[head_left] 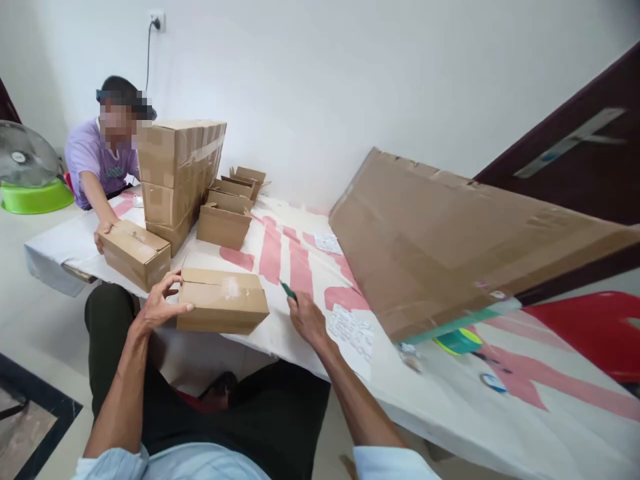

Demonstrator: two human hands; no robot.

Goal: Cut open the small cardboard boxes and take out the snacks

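Observation:
A closed cardboard box (223, 300) sits at the table's front edge, a strip of clear tape on its top. My left hand (163, 303) grips its left end, thumb along the front side and fingers at the upper edge. To the right of the box, apart from it, my right hand (307, 320) is closed around a slim green box cutter (289, 291), its tip pointing up and left. Just left of my box, another person's hand (103, 233) rests on a second closed box (136, 252).
Stacked taped boxes (175, 173) stand at the left, with several open boxes (225, 223) beside them. A large cardboard sheet (450, 247) leans at the right. Written papers (353, 337), a green tape roll (460, 341) and a blue-and-white roll (493, 383) lie on the cloth-covered table (425, 413).

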